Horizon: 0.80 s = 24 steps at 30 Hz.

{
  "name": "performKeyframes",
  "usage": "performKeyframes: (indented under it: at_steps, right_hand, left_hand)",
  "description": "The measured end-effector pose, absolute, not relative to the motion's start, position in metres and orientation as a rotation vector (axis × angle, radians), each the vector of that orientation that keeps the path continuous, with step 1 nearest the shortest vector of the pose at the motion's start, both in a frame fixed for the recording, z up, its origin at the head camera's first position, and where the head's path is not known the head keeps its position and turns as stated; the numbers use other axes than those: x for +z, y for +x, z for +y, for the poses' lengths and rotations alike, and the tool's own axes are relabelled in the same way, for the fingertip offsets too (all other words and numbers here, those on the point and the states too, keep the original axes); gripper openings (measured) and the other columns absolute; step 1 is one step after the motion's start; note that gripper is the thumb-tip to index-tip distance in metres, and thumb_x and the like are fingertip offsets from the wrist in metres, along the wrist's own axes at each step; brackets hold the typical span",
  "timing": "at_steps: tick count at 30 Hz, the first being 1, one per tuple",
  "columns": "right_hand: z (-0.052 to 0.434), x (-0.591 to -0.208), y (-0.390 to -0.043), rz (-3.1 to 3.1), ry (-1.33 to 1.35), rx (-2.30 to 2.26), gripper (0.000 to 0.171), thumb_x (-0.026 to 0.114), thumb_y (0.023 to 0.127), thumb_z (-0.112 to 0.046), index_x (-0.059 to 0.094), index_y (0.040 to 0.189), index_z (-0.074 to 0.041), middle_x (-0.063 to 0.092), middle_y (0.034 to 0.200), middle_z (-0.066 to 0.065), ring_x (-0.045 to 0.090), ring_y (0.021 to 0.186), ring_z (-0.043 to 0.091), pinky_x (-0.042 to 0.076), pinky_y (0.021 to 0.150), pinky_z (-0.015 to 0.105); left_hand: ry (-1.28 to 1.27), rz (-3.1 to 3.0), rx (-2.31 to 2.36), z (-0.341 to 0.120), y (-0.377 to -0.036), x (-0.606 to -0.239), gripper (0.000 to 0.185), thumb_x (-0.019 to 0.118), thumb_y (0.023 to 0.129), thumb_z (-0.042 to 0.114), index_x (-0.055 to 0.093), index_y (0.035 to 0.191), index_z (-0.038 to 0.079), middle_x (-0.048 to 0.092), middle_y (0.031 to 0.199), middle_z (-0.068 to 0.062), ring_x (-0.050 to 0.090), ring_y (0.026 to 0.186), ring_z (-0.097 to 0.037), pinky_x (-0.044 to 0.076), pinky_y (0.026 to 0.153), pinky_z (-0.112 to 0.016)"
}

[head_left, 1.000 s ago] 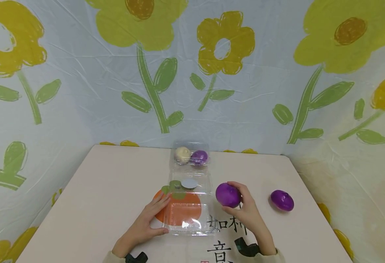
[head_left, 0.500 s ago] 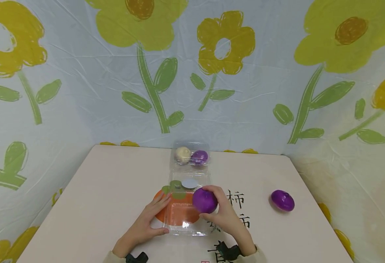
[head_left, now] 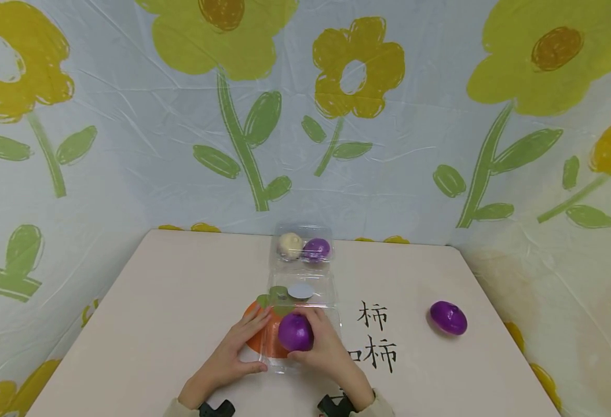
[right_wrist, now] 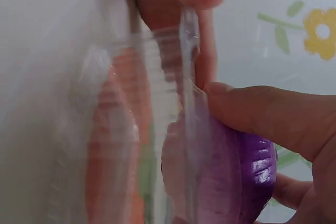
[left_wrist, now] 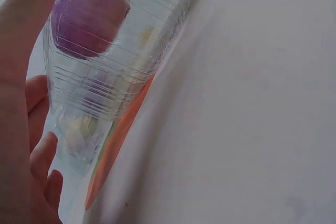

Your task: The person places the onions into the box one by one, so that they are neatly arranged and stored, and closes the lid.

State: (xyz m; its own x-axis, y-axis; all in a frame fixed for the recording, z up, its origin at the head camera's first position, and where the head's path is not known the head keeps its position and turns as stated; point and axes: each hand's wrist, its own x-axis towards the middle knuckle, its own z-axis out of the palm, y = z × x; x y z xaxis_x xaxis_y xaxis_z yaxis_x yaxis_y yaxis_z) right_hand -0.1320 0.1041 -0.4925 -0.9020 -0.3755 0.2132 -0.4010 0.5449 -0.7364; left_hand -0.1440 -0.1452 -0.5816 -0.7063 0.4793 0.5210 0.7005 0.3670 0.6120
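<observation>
Purple bun [head_left: 295,332] gripped by right hand [head_left: 326,347], left hand [head_left: 232,356] flat against clear tray [head_left: 274,362] (柿柿 [head_left: 375,335] printed nearby)

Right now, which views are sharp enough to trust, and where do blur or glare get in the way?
Head view: sharp and evenly lit, wide-angle bend at the edges; the right hand and purple bun read clearly. Left wrist view: soft, the clear plastic box ribbed and distorting. Right wrist view: blurred close up, glare on the box wall.
</observation>
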Motion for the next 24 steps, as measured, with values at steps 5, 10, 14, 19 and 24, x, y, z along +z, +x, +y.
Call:
performKeyframes:
  at_steps: [5, 10, 14, 19, 24]
  right_hand:
    - [0.091, -0.499, -0.133, -2.794, 0.622, 1.202, 0.079, 0.092, 0.06, -0.015, 0.053, 0.128, -0.009, 0.051, 0.127, 0.013, 0.058, 0.113, 0.036, 0.052, 0.089, 0.058]
    - [0.079, -0.508, -0.135, -2.821, 0.544, 1.096, 0.077, 0.092, 0.057, -0.016, 0.053, 0.123, -0.009, 0.051, 0.122, 0.011, 0.058, 0.11, 0.032, 0.054, 0.089, 0.053]
    - [0.072, -0.515, -0.133, -2.817, 0.486, 1.001, 0.077, 0.094, 0.056, -0.016, 0.053, 0.121, -0.008, 0.049, 0.122, 0.013, 0.056, 0.111, 0.031, 0.055, 0.088, 0.05]
    - [0.066, -0.519, -0.132, -2.824, 0.42, 0.91, 0.078, 0.094, 0.057, -0.02, 0.05, 0.121, -0.009, 0.046, 0.122, 0.013, 0.052, 0.112, 0.03, 0.057, 0.081, 0.048]
    - [0.063, -0.519, -0.133, -2.834, 0.389, 0.913, 0.081, 0.094, 0.06, -0.025, 0.049, 0.125, -0.009, 0.045, 0.123, 0.013, 0.051, 0.112, 0.03, 0.057, 0.08, 0.048]
  left_hand:
    - [-1.068, -2.347, -1.248, -0.145, -0.145, -0.581, 0.091, 0.081, 0.077, 0.046, 0.043, 0.15, 0.006, 0.036, 0.157, -0.011, 0.029, 0.14, -0.05, 0.01, 0.117, -0.02]
    - [-1.064, -2.343, -1.252, -0.145, -0.144, -0.582, 0.092, 0.083, 0.075, 0.041, 0.043, 0.149, 0.005, 0.037, 0.157, -0.012, 0.029, 0.14, -0.05, 0.011, 0.117, -0.021]
    - [-1.064, -2.343, -1.251, -0.144, -0.143, -0.581, 0.091, 0.085, 0.075, 0.037, 0.044, 0.149, 0.004, 0.037, 0.157, -0.012, 0.03, 0.14, -0.049, 0.012, 0.117, -0.022]
    - [-1.062, -2.342, -1.252, -0.144, -0.142, -0.58, 0.091, 0.086, 0.072, 0.032, 0.045, 0.148, 0.003, 0.037, 0.157, -0.013, 0.03, 0.14, -0.05, 0.011, 0.117, -0.022]
    - [-1.048, -2.357, -1.242, -0.144, -0.143, -0.581, 0.091, 0.086, 0.073, 0.034, 0.044, 0.149, 0.005, 0.037, 0.157, -0.01, 0.03, 0.141, -0.049, 0.012, 0.118, -0.023]
